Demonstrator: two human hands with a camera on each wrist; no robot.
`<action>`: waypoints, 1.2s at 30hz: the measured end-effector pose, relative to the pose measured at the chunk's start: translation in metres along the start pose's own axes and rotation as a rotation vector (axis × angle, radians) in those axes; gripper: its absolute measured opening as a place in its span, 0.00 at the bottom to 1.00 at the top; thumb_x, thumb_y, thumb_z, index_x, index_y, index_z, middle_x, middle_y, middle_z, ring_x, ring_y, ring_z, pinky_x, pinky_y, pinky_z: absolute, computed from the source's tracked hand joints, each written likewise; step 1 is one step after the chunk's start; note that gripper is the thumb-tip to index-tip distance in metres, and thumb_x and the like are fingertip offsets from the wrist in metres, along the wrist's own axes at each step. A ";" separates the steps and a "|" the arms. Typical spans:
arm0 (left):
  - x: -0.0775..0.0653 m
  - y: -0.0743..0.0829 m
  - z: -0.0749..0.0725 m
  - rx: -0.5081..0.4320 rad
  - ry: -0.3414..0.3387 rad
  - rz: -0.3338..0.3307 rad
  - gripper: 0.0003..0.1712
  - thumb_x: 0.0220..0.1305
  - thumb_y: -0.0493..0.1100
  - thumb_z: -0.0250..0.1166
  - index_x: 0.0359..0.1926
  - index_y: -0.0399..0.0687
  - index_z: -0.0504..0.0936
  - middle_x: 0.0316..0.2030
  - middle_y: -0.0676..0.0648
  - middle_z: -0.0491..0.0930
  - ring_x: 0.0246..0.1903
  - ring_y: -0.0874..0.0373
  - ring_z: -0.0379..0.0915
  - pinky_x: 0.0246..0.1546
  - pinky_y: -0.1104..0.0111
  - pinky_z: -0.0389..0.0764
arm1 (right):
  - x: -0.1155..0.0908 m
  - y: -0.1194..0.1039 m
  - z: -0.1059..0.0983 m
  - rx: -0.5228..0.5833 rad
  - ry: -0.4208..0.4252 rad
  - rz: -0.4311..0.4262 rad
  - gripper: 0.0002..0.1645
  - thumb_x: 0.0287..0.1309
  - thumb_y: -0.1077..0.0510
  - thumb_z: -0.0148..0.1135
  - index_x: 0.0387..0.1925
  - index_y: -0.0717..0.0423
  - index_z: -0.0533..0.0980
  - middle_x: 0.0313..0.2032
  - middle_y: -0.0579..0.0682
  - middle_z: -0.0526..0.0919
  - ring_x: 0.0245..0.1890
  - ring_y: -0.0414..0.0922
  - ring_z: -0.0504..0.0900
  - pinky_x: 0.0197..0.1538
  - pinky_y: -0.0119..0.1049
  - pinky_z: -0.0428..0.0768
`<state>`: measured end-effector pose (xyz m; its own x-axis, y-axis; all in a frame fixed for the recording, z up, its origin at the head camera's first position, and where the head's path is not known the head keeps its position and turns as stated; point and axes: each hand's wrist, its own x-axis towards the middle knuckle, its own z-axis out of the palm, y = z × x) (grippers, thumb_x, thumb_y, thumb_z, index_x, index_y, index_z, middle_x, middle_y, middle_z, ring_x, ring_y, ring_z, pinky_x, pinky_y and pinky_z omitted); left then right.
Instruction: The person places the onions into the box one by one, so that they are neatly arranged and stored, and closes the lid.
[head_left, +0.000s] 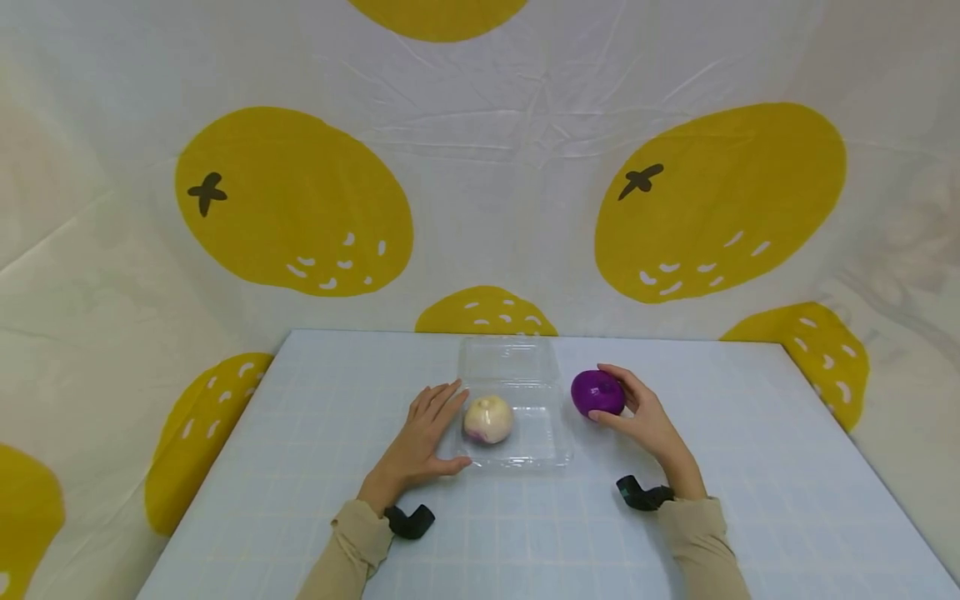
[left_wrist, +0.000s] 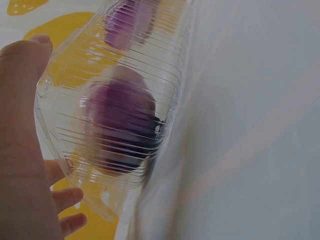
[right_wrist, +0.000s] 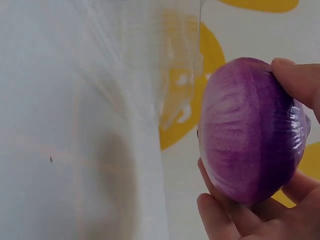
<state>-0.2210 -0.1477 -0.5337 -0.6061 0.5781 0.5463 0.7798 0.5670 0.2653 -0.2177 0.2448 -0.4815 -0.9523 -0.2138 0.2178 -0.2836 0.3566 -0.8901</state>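
Observation:
A clear plastic clamshell box (head_left: 540,457) lies with its lid (head_left: 508,361) folded back. In its left half sits a round, cream-coloured vegetable (head_left: 488,419) with a purple patch, much like a turnip; in the left wrist view that vegetable (left_wrist: 119,112) shows purple through the ribbed box wall. My left hand (head_left: 423,437) is spread along the box's left side, fingers near the back and thumb at the front corner, touching the plastic. To the right of the box, my right hand (head_left: 647,417) holds a glossy purple onion (right_wrist: 252,132) between thumb and fingers, above the table.
The table (head_left: 510,533) has a pale cloth with a faint grid. Behind it hangs a white curtain (head_left: 510,208) with big yellow fruit prints. A black wrist strap piece (head_left: 411,522) sticks out by the left wrist, another (head_left: 643,493) by the right.

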 end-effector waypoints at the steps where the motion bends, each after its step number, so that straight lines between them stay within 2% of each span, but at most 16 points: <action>1: 0.000 0.000 0.000 0.002 0.003 0.003 0.56 0.61 0.79 0.47 0.73 0.39 0.61 0.71 0.35 0.61 0.68 0.41 0.55 0.69 0.43 0.49 | 0.001 -0.002 0.002 0.006 -0.005 -0.007 0.45 0.52 0.62 0.75 0.70 0.57 0.64 0.67 0.60 0.67 0.66 0.57 0.67 0.60 0.20 0.66; 10: -0.001 -0.002 0.002 0.003 -0.007 -0.003 0.56 0.61 0.79 0.46 0.73 0.40 0.61 0.71 0.35 0.60 0.69 0.42 0.54 0.69 0.45 0.48 | 0.005 -0.019 0.021 0.037 -0.055 -0.038 0.44 0.52 0.63 0.75 0.69 0.56 0.65 0.67 0.59 0.69 0.66 0.58 0.69 0.60 0.24 0.68; 14: -0.001 -0.003 0.002 -0.005 -0.012 -0.008 0.56 0.61 0.79 0.46 0.74 0.40 0.60 0.71 0.35 0.60 0.69 0.42 0.53 0.70 0.45 0.47 | 0.005 -0.027 0.031 0.030 -0.082 -0.033 0.44 0.51 0.61 0.75 0.69 0.55 0.66 0.66 0.58 0.70 0.65 0.58 0.70 0.64 0.39 0.71; 18: -0.001 -0.002 0.001 -0.016 -0.015 -0.013 0.56 0.61 0.79 0.46 0.74 0.41 0.60 0.71 0.35 0.60 0.69 0.42 0.53 0.70 0.44 0.47 | 0.005 -0.034 0.041 0.037 -0.118 -0.047 0.44 0.50 0.60 0.76 0.69 0.52 0.66 0.66 0.57 0.71 0.66 0.57 0.70 0.64 0.52 0.69; 22: 0.000 -0.002 0.002 -0.021 -0.011 -0.011 0.56 0.61 0.79 0.47 0.74 0.41 0.60 0.71 0.35 0.60 0.69 0.42 0.53 0.70 0.44 0.47 | 0.005 -0.036 0.050 0.037 -0.155 -0.077 0.45 0.48 0.59 0.78 0.68 0.50 0.68 0.65 0.53 0.72 0.65 0.55 0.70 0.66 0.54 0.67; 29: -0.002 -0.003 0.002 -0.016 -0.016 -0.014 0.56 0.61 0.78 0.48 0.74 0.42 0.59 0.72 0.36 0.59 0.69 0.43 0.53 0.70 0.45 0.47 | 0.005 -0.040 0.059 -0.034 -0.196 -0.104 0.46 0.46 0.55 0.80 0.67 0.48 0.69 0.63 0.49 0.75 0.64 0.52 0.72 0.64 0.58 0.68; 36: -0.002 -0.003 0.002 -0.013 -0.013 -0.014 0.56 0.61 0.79 0.47 0.74 0.42 0.59 0.72 0.35 0.60 0.70 0.43 0.53 0.70 0.45 0.46 | 0.004 -0.042 0.064 -0.133 -0.215 -0.106 0.45 0.44 0.53 0.80 0.65 0.55 0.70 0.62 0.52 0.76 0.63 0.54 0.72 0.62 0.58 0.71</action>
<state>-0.2227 -0.1493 -0.5376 -0.6192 0.5773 0.5324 0.7730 0.5676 0.2836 -0.2026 0.1707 -0.4690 -0.8748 -0.4395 0.2038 -0.4059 0.4354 -0.8035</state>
